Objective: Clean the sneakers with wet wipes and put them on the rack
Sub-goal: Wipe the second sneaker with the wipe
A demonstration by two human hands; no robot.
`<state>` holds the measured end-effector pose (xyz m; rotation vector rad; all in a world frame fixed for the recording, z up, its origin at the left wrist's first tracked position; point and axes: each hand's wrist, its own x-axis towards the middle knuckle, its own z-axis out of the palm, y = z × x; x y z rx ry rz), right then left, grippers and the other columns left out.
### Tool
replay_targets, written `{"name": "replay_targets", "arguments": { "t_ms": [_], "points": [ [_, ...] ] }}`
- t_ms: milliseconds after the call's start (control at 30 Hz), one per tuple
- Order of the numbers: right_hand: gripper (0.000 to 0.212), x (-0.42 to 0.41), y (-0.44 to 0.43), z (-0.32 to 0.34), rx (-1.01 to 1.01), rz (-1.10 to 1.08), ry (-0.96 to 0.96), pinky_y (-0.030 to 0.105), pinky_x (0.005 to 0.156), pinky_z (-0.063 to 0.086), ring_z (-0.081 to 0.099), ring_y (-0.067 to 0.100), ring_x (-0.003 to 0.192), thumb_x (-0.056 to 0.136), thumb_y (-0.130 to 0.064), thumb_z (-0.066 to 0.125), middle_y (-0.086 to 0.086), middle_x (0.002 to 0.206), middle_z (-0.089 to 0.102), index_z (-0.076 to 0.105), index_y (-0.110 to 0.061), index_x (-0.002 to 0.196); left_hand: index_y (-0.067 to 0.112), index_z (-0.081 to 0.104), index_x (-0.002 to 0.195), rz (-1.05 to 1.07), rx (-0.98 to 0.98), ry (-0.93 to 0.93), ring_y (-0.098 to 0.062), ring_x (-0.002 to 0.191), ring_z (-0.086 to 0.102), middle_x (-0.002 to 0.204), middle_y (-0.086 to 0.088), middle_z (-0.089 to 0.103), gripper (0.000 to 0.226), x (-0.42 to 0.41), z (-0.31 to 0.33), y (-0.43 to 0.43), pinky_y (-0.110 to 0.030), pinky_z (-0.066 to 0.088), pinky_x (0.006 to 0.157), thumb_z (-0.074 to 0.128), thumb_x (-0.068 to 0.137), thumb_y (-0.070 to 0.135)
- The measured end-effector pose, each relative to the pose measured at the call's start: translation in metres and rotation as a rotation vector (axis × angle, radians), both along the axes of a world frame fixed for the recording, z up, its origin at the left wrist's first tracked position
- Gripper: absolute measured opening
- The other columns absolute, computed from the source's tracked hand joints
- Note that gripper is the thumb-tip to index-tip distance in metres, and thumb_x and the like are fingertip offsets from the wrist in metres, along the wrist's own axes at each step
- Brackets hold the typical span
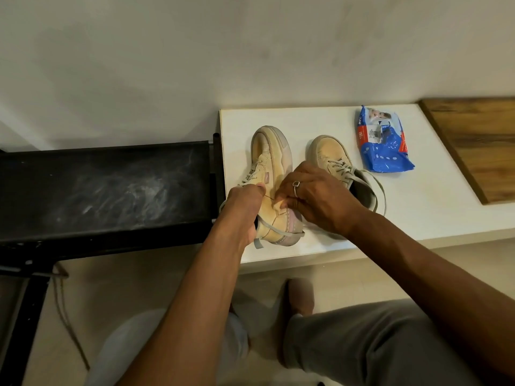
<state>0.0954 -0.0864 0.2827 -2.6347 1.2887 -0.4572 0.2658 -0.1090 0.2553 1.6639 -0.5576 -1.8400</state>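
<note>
Left hand point(245, 203) grips tilted sneaker point(271, 151); right hand point(315, 197) presses curled fingers point(289, 190) to its side, contents unclear.

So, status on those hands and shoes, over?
Left hand grips tilted sneaker. Right hand curled against its side, wipe unconfirmed. Second sneaker, wipes pack sit beside. Nothing blocking.

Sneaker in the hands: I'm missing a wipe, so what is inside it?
The left hand grips the sneaker at its opening, fingers apparently tucked inside. The interior is covered by that hand, so no wipe can be confirmed there.
</note>
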Motion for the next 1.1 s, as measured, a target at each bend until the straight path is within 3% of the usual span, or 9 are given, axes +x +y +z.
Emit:
{"name": "replay_targets", "arguments": {
  "t_ms": [133, 233, 300, 533, 833, 1100],
  "points": [
    [0.024, 0.000, 0.006, -0.002, 0.027, 0.063, -0.013, 0.030, 0.080, 0.047, 0.058, 0.020, 0.095, 0.097, -0.034, 0.056, -0.003, 0.105, 0.071, 0.074, -0.021, 0.107, 0.019, 0.063, 0.124, -0.014, 0.004, -0.001, -0.034, 0.092, 0.071, 0.104, -0.011, 0.073, 0.033, 0.001, 0.003, 0.000, -0.057, 0.058, 0.082, 0.059, 0.091, 0.024],
    [0.032, -0.001, -0.003, -0.004, -0.065, -0.103, 0.026, 0.039, 0.073, 0.049, 0.057, 0.022, 0.089, 0.096, -0.037, 0.050, -0.001, 0.101, 0.071, 0.075, -0.019, 0.105, 0.019, 0.064, 0.123, -0.023, -0.007, -0.005, -0.033, 0.091, 0.072, 0.103, -0.009, 0.073, 0.039, -0.004, 0.004, 0.001, -0.055, 0.059, 0.080, 0.061, 0.084, 0.027],
    [0.027, 0.002, -0.011, -0.006, -0.115, -0.197, 0.079, 0.044, 0.070, 0.049, 0.056, 0.023, 0.087, 0.096, -0.033, 0.054, 0.001, 0.098, 0.070, 0.074, -0.017, 0.106, 0.019, 0.064, 0.118, -0.034, -0.017, -0.021, -0.031, 0.090, 0.072, 0.102, -0.008, 0.073, 0.030, -0.004, 0.006, 0.002, -0.054, 0.060, 0.080, 0.061, 0.089, 0.025],
    [0.024, 0.013, -0.035, -0.010, -0.160, -0.375, 0.076, 0.043, 0.071, 0.050, 0.058, 0.026, 0.088, 0.095, -0.024, 0.059, 0.006, 0.102, 0.072, 0.074, -0.013, 0.110, 0.019, 0.062, 0.124, -0.069, -0.051, -0.051, -0.029, 0.092, 0.071, 0.104, -0.007, 0.072, 0.028, -0.007, 0.005, 0.002, -0.049, 0.059, 0.084, 0.059, 0.096, 0.023],
    [0.027, 0.019, -0.068, -0.011, -0.180, -0.554, 0.074, 0.044, 0.073, 0.049, 0.056, 0.024, 0.091, 0.100, -0.030, 0.052, 0.003, 0.100, 0.070, 0.074, -0.015, 0.104, 0.021, 0.059, 0.130, -0.094, -0.070, -0.061, -0.027, 0.092, 0.070, 0.106, -0.004, 0.070, 0.031, -0.008, 0.007, 0.004, -0.043, 0.061, 0.080, 0.057, 0.098, 0.023],
    [0.026, 0.027, -0.096, -0.004, -0.143, -0.600, 0.021, 0.042, 0.072, 0.050, 0.058, 0.030, 0.092, 0.096, -0.025, 0.051, 0.004, 0.099, 0.071, 0.075, -0.015, 0.097, 0.022, 0.059, 0.131, -0.098, -0.089, -0.071, -0.026, 0.093, 0.069, 0.107, -0.004, 0.070, 0.032, -0.008, 0.009, 0.004, -0.042, 0.061, 0.079, 0.056, 0.099, 0.025]
  ]
}}
